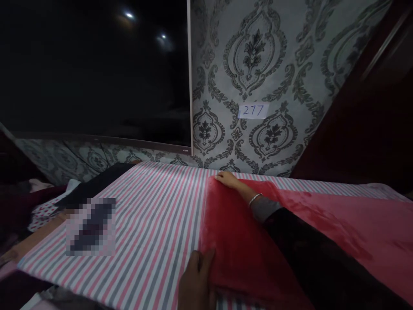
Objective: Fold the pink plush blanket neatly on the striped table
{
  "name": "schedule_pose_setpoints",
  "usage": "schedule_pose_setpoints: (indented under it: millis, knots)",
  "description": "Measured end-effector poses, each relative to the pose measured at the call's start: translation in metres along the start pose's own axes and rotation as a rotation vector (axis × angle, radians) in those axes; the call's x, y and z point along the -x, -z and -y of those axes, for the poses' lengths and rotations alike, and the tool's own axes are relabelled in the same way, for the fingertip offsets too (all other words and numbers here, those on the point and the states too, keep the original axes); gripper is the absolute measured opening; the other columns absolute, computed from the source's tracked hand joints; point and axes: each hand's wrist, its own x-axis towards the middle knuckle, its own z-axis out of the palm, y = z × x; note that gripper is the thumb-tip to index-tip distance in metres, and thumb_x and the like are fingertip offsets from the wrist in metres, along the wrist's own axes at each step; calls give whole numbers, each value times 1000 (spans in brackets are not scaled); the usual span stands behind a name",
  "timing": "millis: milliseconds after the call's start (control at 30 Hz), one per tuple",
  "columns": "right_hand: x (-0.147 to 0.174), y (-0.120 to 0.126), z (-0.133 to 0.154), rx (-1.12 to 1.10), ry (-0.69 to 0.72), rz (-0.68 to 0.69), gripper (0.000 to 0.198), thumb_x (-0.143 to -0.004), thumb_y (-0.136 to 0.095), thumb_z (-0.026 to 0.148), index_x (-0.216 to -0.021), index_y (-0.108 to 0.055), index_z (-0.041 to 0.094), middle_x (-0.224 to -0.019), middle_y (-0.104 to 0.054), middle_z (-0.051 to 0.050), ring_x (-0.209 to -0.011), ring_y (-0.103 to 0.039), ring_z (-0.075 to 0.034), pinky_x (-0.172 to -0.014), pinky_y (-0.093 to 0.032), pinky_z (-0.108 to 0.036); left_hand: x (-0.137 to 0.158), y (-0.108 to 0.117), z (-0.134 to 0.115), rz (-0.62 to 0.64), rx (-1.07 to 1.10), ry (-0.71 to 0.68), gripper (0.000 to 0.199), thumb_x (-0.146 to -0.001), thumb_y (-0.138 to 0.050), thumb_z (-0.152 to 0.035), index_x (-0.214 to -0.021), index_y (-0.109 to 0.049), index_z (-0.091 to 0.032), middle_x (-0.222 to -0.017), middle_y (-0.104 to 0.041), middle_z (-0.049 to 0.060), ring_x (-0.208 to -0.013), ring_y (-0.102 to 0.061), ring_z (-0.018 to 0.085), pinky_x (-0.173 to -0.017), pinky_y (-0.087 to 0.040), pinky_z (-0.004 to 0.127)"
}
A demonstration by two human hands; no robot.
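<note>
A red plush cloth [238, 245] lies folded over on the striped sheet [155, 206], its straight left edge running from back to front. My right hand [227, 178], with a bracelet at the wrist, reaches to the cloth's far left corner, fingers closed on it. Near the front, my left hand [197, 280] pinches the same edge between thumb and fingers. A paler stretch of the red cloth [364, 219] spreads to the right beyond my right arm. My dark right sleeve hides part of the folded layer.
Behind the sheet stands a patterned wall [222, 82] bearing a paper label [253, 110] marked 277. A large dark screen [97, 73] hangs at the left. Clothes [45, 206] lie beyond the sheet's left edge. A pixelated dark patch [92, 226] on the sheet cannot be made out.
</note>
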Motion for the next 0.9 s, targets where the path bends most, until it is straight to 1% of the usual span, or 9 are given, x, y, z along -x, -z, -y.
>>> schedule_pose_setpoints:
  millis: [100, 167, 233, 300, 400, 533, 733, 833, 900]
  knots:
    - [-9, 1, -1, -48, -28, 58, 27, -80, -69, 36, -61, -63, 17, -63, -62, 0, -65, -57, -16, -59, -38, -24, 1, -5, 3, -45, -36, 4, 83, -64, -52, -4, -141, -55, -33, -126, -56, 11, -90, -66, 23, -70, -57, 32]
    - [-14, 2, -1, -96, -38, 78, 29, -73, -73, 35, -56, -56, 18, -56, -53, 4, -58, -49, -13, -55, -33, -23, 2, -7, 6, -62, -38, 6, 81, -64, -53, -4, -138, -58, -36, -142, -50, 11, -93, -67, 25, -67, -58, 33]
    - [-18, 1, 1, -149, -46, 70, 28, -71, -71, 34, -56, -54, 19, -54, -48, 6, -55, -44, -11, -53, -31, -23, 3, -6, 9, -63, -1, -3, 79, -66, -52, -5, -138, -58, -37, -148, -48, 9, -93, -69, 24, -66, -59, 31]
    - [-23, -2, 5, -200, -53, 40, 25, -74, -67, 35, -60, -54, 19, -55, -47, 6, -54, -42, -11, -52, -31, -22, 4, -2, 12, -67, 42, -11, 76, -71, -50, -7, -142, -55, -36, -149, -49, 8, -96, -70, 23, -69, -60, 31]
    - [-30, -12, 11, -250, -63, -9, 21, -77, -62, 35, -65, -58, 19, -58, -50, 5, -55, -44, -11, -53, -33, -22, 4, 6, 14, -109, 94, 0, 67, -80, -46, -13, -144, -54, -31, -145, -54, 8, -115, -65, 26, -84, -60, 34]
    - [-31, -28, 16, -233, -81, -62, 19, -76, -65, 29, -62, -57, 18, -59, -52, 4, -60, -48, -12, -56, -33, -22, 3, 13, 13, -164, 181, 35, 57, -85, -44, -16, -138, -61, -27, -140, -59, 9, -127, -58, 27, -96, -56, 38]
    - [-27, -33, 13, -155, -102, -114, 18, -80, -67, 26, -64, -62, 17, -71, -64, -1, -71, -55, -14, -63, -37, -23, 8, 14, 9, -157, 228, 25, 56, -85, -41, -15, -133, -65, -28, -145, -54, 10, -121, -63, 25, -93, -57, 35]
    - [-26, -32, 13, -116, -113, -115, 15, -84, -64, 26, -72, -67, 17, -79, -69, -3, -75, -59, -15, -66, -39, -23, 13, 13, 10, -144, 171, 25, 56, -83, -42, -12, -129, -68, -30, -145, -53, 10, -125, -60, 27, -94, -56, 36]
    - [-26, -33, 14, -88, -125, -116, 15, -87, -62, 26, -77, -69, 17, -84, -71, -4, -79, -61, -16, -67, -41, -23, 17, 11, 11, -147, 155, 12, 58, -82, -42, -9, -130, -67, -27, -145, -53, 12, -129, -57, 28, -97, -55, 38]
